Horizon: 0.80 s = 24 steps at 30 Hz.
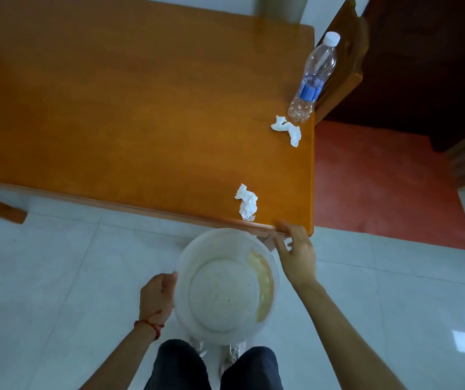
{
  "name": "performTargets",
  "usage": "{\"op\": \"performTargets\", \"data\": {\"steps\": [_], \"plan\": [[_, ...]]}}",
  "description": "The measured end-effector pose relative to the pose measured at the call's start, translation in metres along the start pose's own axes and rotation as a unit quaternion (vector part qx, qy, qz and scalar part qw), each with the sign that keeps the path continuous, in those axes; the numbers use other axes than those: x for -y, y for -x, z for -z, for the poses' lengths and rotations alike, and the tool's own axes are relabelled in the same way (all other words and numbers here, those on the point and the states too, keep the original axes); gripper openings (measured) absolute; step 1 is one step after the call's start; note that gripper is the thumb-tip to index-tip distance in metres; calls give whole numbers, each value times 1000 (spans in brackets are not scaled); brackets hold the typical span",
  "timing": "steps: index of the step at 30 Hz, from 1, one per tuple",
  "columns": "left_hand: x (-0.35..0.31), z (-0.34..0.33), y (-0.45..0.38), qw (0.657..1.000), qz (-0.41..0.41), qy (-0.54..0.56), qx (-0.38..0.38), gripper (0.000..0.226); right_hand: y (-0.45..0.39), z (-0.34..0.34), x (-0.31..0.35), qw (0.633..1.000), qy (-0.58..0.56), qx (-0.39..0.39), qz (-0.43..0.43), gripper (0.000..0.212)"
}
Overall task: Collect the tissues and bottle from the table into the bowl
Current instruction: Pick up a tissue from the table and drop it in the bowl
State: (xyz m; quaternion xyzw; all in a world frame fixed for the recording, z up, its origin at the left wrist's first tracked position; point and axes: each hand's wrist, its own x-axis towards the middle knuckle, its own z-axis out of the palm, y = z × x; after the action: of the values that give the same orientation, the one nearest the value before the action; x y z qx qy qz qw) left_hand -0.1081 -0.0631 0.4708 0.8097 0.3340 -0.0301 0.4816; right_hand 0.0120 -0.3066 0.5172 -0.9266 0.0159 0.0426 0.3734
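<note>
A translucent white bowl (182, 280) hangs just below the near edge of the wooden table (130, 108), with nothing inside but a yellowish smear. My left hand (156, 295) grips its left rim. My right hand (296, 253) is beside the bowl's right rim, fingers apart, fingertips at the table's near edge. One crumpled white tissue (246, 202) lies at that near edge, a little left of my right hand. A second tissue (287, 129) lies farther back near the right edge. A clear plastic bottle (314, 77) with a blue label and white cap stands just behind it.
A wooden chair (346, 54) stands against the table's right side, behind the bottle. A red mat (380, 187) covers the floor to the right. White floor tiles (56, 277) spread under me. My legs and shoes show at the bottom.
</note>
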Motion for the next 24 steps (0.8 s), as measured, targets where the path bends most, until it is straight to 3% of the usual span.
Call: {"op": "performTargets", "data": {"steps": [5,10,15,24], "plan": [[-1,1,-1,1000,9,-6,-10,47,-52,-24,28,996,47,12,78,44],[1,1,-2,1000,4,-4,-20,48,-82,-49,34,989,93,65,93,49],[8,0,-4,999,1,-4,-35,48,-85,-61,29,979,112,59,162,38],[10,1,-5,999,-8,-3,-37,48,-73,-62,31,994,30,37,102,27]]}}
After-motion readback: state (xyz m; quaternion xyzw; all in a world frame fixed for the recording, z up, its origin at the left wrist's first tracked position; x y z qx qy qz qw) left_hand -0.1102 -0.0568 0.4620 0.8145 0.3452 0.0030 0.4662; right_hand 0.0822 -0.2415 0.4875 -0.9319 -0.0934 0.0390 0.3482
